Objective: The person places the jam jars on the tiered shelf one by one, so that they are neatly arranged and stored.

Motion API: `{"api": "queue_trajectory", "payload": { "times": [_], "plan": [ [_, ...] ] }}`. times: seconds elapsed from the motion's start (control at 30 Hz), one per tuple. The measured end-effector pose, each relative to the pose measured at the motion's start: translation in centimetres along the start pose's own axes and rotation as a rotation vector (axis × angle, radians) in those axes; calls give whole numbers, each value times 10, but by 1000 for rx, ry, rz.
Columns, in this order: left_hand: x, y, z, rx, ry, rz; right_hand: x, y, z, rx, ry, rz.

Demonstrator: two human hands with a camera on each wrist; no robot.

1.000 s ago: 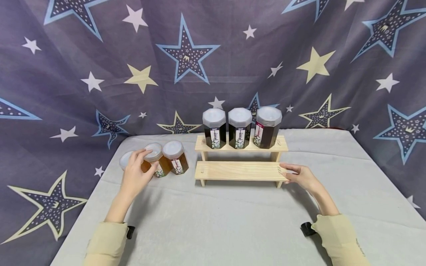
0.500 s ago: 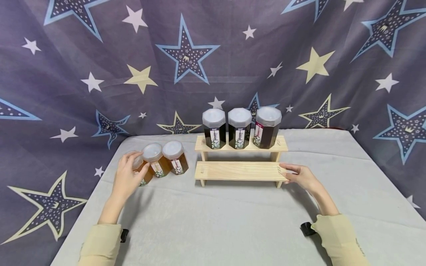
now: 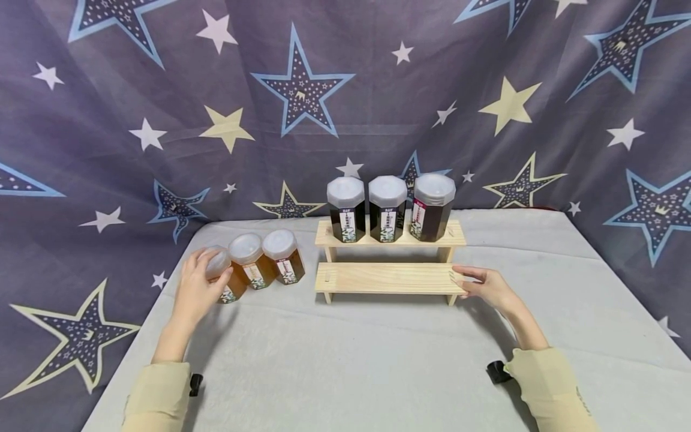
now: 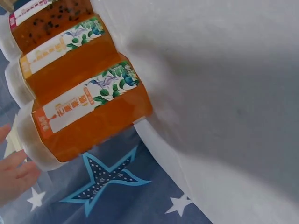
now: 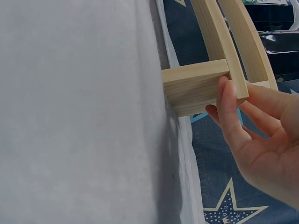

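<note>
In the head view my left hand (image 3: 193, 291) is at the leftmost amber jam jar (image 3: 233, 287), fingers along the left of its pale lid and thumb across the front right. The left wrist view shows this mango-labelled jar (image 4: 93, 116) with fingertips (image 4: 21, 172) right at the lid's edge. Beside it stand a second amber jar (image 3: 256, 270) and a third with dark specks (image 3: 290, 267). My right hand (image 3: 488, 287) pinches the right end of the lower board of a two-tier wooden rack (image 3: 385, 277); the right wrist view shows fingers on both sides of the board (image 5: 229, 60).
Three dark jars (image 3: 348, 223) with whitish lids stand in a row on the rack's upper board (image 3: 321, 235). A pale cloth covers the table (image 3: 351, 360). A purple-grey curtain with stars (image 3: 178, 72) hangs behind and at the sides.
My left hand has moved leftward from the middle amber jar to the leftmost one, uncovering the middle jar. My right hand has stayed at the rack's end.
</note>
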State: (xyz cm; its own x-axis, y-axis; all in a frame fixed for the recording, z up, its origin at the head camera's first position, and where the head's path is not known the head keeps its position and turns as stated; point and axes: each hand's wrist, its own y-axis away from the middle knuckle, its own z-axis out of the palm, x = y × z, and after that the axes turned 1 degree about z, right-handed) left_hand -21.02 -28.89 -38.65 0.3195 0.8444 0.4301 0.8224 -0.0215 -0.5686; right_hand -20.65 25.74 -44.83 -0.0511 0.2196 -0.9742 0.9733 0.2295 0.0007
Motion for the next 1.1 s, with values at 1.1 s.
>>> {"api": "queue_trajectory", "payload": {
  "times": [1.1],
  "plan": [
    [-30,2,9,-113,91,-213,-4,0,1,5,-16,33]
  ]
}}
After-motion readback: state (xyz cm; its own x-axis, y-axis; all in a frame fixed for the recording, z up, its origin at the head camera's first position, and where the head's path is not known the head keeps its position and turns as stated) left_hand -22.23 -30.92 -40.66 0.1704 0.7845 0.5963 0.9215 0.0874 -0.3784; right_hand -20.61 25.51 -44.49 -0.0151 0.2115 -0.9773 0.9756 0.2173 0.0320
